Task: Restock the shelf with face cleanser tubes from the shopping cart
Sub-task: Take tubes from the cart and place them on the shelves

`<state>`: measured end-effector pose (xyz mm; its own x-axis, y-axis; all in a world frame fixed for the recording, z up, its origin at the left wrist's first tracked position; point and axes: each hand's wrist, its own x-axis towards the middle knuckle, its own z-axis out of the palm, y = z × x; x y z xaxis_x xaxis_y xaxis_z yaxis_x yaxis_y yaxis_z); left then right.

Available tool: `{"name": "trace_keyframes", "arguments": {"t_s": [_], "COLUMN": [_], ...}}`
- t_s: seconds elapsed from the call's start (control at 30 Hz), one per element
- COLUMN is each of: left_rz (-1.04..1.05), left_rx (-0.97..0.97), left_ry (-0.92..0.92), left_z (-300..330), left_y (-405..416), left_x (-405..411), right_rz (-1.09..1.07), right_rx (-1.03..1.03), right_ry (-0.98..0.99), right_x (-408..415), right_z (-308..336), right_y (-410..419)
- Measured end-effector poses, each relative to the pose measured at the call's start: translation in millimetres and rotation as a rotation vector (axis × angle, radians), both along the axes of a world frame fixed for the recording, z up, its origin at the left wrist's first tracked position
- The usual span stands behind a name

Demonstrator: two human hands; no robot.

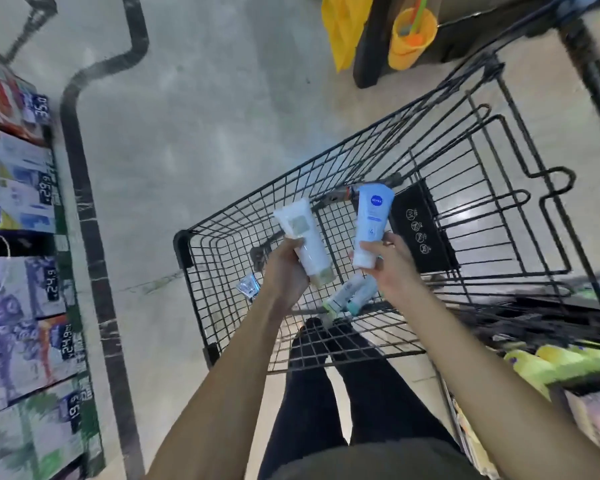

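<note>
I am looking down past both forearms into a black wire shopping cart [326, 174] that stands on a pale concrete floor [194, 98]; my left hand [286, 268] is curled round the lower end of a white face cleanser tube [305, 239], its beige cap end nearest me and its crimped end pointing far and slightly left; my right hand [388, 263] pinches the cap end of a pale blue tube [369, 225] with a round dark blue logo near its far, crimped end; the two tubes are held side by side above the cart's basket, apart from each other, neither touching the wire. Down in the basket, between and below the two hands, lie more tubes [352, 296] with green and teal caps, close together on the wire floor; a small clear packet [247, 286] lies near the cart's left wall, too blurred to read. A black plastic flap [421, 226] with round white symbols sits in the cart just right of the blue tube. Along the left edge runs the shelf [61, 244], its boxed goods blurred, with dark price tags [53, 278] showing digits on its front edge; a dark line [94, 237] on the floor runs beside it. At far right stand an orange bucket [411, 39] and a yellow bag [343, 26]; near right I see yellow-green packs [561, 363], blurred. My dark trouser legs [343, 386] show below the cart.
</note>
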<state>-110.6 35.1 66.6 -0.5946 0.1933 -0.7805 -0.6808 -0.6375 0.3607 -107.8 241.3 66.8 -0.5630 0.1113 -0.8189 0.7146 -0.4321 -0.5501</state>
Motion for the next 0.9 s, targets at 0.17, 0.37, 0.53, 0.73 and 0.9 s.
{"name": "trace_keyframes", "arguments": {"t_s": [0.17,0.37,0.53,0.73,0.9], "left_rz": [-0.196,-0.504,-0.694,-0.820,-0.961], "left_rx": [-0.154,-0.329,-0.391,-0.402,-0.329], "left_ry": [0.127,0.415,0.596,0.739,0.829], "left_z": [82.6,161.0,205.6,246.1,265.0], "left_y": [5.6,22.0,33.5,53.9,89.4], "left_x": [20.2,37.4,61.7,110.5,166.6], "right_rz": [0.044,-0.036,-0.287,-0.504,-0.695], "right_rx": [0.007,0.128,0.123,0.262,0.434], "right_ry": [0.131,0.305,0.431,0.495,0.449], "right_x": [37.9,88.8,138.9,216.2,301.7], "right_z": [89.1,169.1,208.0,237.7,261.4], "right_y": [13.5,18.7,17.5,14.3,20.1]}}
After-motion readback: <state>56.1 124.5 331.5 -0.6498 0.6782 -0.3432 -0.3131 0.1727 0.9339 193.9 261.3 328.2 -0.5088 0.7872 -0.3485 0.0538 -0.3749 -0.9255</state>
